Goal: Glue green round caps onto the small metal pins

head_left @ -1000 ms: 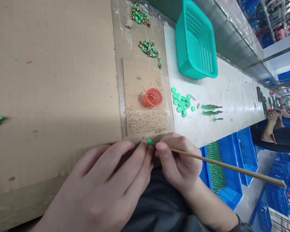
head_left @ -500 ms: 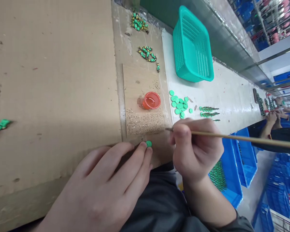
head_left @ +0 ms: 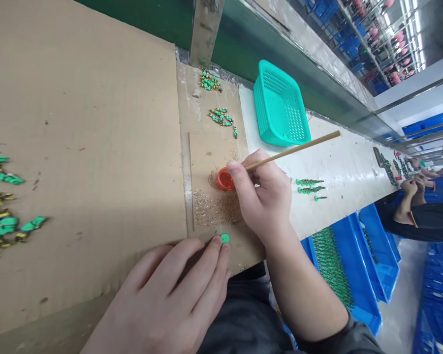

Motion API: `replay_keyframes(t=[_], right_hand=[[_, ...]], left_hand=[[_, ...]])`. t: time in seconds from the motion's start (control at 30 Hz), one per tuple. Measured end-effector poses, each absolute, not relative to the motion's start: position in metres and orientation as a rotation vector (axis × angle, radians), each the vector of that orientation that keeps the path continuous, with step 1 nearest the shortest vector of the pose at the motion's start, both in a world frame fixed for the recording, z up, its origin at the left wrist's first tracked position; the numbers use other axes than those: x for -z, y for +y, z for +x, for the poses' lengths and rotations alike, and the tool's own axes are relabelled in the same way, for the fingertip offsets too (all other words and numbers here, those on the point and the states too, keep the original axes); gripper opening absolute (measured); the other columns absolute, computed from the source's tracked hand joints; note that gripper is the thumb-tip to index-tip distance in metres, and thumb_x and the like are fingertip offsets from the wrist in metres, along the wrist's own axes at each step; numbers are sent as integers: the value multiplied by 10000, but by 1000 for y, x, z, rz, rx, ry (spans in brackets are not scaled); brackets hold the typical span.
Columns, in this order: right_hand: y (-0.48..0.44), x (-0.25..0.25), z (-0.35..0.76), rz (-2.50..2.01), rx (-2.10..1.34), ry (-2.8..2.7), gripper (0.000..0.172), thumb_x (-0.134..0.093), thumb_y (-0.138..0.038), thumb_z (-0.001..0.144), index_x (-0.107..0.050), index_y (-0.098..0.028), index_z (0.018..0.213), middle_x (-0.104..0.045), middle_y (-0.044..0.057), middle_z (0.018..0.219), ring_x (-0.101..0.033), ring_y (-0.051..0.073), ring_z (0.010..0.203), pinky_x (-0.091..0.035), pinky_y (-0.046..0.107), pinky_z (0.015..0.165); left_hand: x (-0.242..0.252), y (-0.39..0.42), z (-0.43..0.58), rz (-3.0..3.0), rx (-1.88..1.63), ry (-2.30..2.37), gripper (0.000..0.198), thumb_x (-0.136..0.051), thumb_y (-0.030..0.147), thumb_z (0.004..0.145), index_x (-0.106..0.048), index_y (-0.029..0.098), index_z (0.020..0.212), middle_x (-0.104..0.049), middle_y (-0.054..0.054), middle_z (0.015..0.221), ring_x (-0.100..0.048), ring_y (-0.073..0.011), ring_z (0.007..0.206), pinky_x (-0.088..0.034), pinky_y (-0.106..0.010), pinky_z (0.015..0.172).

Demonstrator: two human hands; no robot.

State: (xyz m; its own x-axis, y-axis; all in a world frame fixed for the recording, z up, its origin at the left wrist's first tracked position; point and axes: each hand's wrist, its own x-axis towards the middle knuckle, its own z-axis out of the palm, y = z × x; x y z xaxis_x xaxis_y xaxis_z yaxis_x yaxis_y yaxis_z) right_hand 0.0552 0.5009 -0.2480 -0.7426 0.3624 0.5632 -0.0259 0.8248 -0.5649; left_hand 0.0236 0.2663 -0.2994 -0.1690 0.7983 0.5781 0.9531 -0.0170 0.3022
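Right hand is at the small red plastic cup, pinching a slim tan wooden stick slanting rightward, left hand pressing its fingers together on a round green button nearside.

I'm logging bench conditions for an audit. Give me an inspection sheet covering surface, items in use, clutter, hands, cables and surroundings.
Surface: spotted cardboard at left, pale bench top at right.
Items in use: green disc, thin wooden stick, red cup.
Clutter: gold-coloured specks scattered near the cup; small green-and-yellow pieces in groups.
Hands: left hand touches the disc; right hand grips the stick by the cup, tip hidden.
Cables: nothing seen.
Surroundings: teal basket, blue bins, another person's hands farther along.
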Motion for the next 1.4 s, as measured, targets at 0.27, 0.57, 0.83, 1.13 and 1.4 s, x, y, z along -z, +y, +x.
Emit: replay_keyframes(t=[0.27,0.57,0.83,1.13,1.4], right_hand=[[501,249,55,-281,-675,-2363,366,-691,-323,1232,-600,-260,884,-661,-58,798,-616,108,668,-557,246,702],[501,250,56,-264,-667,-2365,357,-686,-313,1234,-605,-257,891,-667,-59,807,-624,106,684,-544,248,708],[502,253,54,-246,-656,-2342,346,-712,-282,1221,-613,-254,890,-663,-64,802,-592,97,658,-520,254,678],[483,242,85,-331,-739,-2115,301,-711,-351,1242,-627,-278,963,-589,-52,785,-555,120,638,-496,308,607],[441,262,143,-305,-988,-2210,194,-673,-216,1216,-668,-261,1027,-668,-44,751,-667,146,631,-585,293,579]], left_hand=[[302,264,23,-1847,911,-2018,288,-640,240,1151,-831,163,1353,-785,-101,1531,-714,-327,1285,-556,-532,1084],[301,262,24,-1850,915,-2036,269,-621,220,1152,-813,168,1334,-811,-82,1486,-703,-336,1284,-517,-546,1038],[299,265,23,-1870,936,-2035,259,-613,199,1169,-820,151,1319,-817,-95,1470,-698,-357,1275,-490,-563,1043],[296,265,24,-1846,967,-2057,249,-661,211,1172,-840,151,1335,-820,-83,1441,-709,-323,1274,-515,-532,1169],[299,261,25,-1863,925,-2065,316,-627,279,1216,-819,157,1436,-813,-68,1485,-684,-308,1399,-438,-536,1394]])
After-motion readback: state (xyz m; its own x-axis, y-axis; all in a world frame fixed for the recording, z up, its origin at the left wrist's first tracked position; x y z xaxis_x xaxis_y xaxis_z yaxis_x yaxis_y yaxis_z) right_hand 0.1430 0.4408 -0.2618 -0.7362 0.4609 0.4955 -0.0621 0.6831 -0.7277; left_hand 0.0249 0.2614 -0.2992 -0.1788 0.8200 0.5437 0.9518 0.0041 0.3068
